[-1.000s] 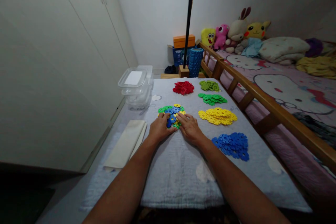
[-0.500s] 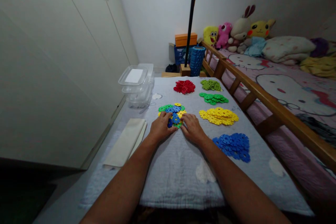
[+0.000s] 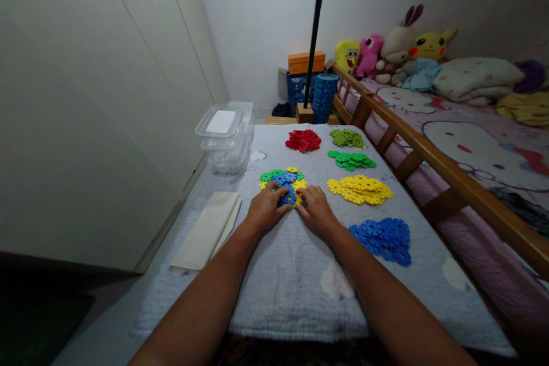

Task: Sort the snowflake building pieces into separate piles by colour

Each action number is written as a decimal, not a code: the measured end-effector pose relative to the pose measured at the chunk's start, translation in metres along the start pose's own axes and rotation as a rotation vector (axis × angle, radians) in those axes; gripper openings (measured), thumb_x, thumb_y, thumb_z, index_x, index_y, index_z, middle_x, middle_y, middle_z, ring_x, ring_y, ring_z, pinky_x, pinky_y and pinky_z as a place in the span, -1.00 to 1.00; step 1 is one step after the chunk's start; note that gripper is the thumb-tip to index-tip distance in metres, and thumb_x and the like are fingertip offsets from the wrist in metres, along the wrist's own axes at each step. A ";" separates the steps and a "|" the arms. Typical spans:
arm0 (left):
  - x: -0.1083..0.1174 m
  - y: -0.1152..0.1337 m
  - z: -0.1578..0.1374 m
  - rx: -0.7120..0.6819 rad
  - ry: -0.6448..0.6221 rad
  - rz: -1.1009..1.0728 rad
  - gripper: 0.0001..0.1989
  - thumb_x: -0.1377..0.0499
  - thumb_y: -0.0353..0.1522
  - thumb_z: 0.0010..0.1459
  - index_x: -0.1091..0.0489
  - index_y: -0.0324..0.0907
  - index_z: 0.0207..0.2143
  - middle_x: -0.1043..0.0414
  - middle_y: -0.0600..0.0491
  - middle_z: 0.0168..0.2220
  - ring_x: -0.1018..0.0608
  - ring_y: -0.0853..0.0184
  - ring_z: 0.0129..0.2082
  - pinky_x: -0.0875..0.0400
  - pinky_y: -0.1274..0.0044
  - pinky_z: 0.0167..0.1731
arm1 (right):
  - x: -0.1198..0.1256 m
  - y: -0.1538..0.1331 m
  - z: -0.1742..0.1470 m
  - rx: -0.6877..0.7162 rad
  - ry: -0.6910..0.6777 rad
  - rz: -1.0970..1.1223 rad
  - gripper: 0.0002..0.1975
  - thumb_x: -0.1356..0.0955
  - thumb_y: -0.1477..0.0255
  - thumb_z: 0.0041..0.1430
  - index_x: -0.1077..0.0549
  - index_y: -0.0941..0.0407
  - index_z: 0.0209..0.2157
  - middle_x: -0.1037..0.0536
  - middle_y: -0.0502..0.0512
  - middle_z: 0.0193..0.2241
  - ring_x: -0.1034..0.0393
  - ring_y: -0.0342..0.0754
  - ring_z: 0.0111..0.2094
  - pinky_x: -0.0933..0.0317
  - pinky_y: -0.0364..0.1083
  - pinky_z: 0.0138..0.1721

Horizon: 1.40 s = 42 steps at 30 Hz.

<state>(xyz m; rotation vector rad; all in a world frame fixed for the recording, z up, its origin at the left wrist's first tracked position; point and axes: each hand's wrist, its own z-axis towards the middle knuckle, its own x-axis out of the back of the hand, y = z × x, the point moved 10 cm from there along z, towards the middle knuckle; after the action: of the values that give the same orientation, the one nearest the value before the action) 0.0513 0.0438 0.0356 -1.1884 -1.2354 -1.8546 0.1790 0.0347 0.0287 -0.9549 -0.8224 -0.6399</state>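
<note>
A mixed pile of flower-shaped plastic discs [image 3: 278, 175] in green, blue and yellow lies mid-table. At its near left side is my left hand [image 3: 266, 206], its fingers and thumb curled around the edge of blue discs [image 3: 288, 197]. My right hand [image 3: 315, 206] faces it from the other side, fingers bent, with thumb and fingertips at yellow discs [image 3: 298, 199]. The fingers partly cover what lies between the two hands. Sorted by colour, more discs lie to the right: a blue pile [image 3: 381, 240] beside my right forearm and a yellow pile [image 3: 360, 189] beyond it.
Further back are green [image 3: 351, 160], olive-green [image 3: 346, 138] and red [image 3: 303, 140] disc piles. Clear plastic boxes [image 3: 223, 131] are stacked at the back left, with a folded cream cloth [image 3: 208, 231] nearer. A wooden bed rail [image 3: 412, 131] runs along the right.
Both hands stay at the mixed pile, with fingers slightly shifted. More of the blue discs and the yellow ones between the hands now shows. The whole view has shifted slightly.
</note>
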 end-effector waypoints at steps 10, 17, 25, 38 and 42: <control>0.005 -0.002 0.001 0.056 0.017 -0.021 -0.55 -0.26 -0.21 0.16 -0.40 -0.08 0.10 -0.34 -0.05 0.07 -0.55 0.17 -0.06 -0.48 0.40 -0.09 | 0.015 0.010 0.000 -0.103 0.052 0.154 -0.86 -0.30 0.53 0.12 -0.38 0.11 -0.24 -0.46 0.09 -0.34 -0.31 0.02 -0.27 -0.16 -0.03 -0.21; 0.005 -0.002 0.001 0.056 0.023 -0.026 -0.53 -0.27 -0.23 0.14 -0.39 -0.09 0.11 -0.34 -0.06 0.09 -0.53 0.16 0.00 -0.48 0.40 -0.05 | 0.035 0.012 -0.003 -0.102 0.141 0.194 -0.92 -0.30 0.52 0.13 -0.41 0.10 -0.32 -0.52 0.09 -0.35 -0.36 0.00 -0.27 -0.18 -0.04 -0.17; 0.003 -0.003 0.001 0.064 -0.004 -0.028 -0.42 -0.32 -0.15 0.07 -0.37 -0.09 0.13 -0.33 -0.07 0.13 -0.52 0.14 0.01 -0.47 0.39 -0.04 | 0.102 0.046 -0.011 -0.171 0.420 0.179 -0.88 -0.27 0.47 0.17 -0.44 0.09 -0.37 -0.50 0.09 -0.37 -0.36 -0.03 -0.32 -0.23 -0.07 -0.23; 0.002 -0.002 0.001 0.050 -0.003 -0.029 -0.42 -0.34 -0.17 0.04 -0.37 -0.07 0.12 -0.32 -0.05 0.11 -0.53 0.14 0.00 -0.46 0.39 -0.05 | 0.164 0.137 -0.046 -0.443 0.549 -0.177 -0.85 -0.27 0.49 0.02 -0.50 0.11 -0.44 -0.50 0.14 -0.40 -0.34 0.04 -0.30 -0.20 0.02 -0.13; 0.002 -0.002 0.001 0.055 -0.020 -0.030 -0.42 -0.32 -0.18 0.06 -0.36 -0.09 0.13 -0.32 -0.06 0.12 -0.53 0.14 0.00 -0.45 0.38 -0.03 | 0.161 0.141 -0.045 -0.463 0.536 -0.260 -0.82 -0.26 0.50 0.03 -0.51 0.12 -0.44 -0.55 0.18 -0.36 -0.36 0.06 -0.26 -0.16 0.04 -0.08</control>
<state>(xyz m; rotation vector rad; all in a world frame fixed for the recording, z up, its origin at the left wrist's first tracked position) 0.0492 0.0455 0.0364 -1.1676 -1.3138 -1.8220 0.3903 0.0385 0.0848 -1.0250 -0.3192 -1.2853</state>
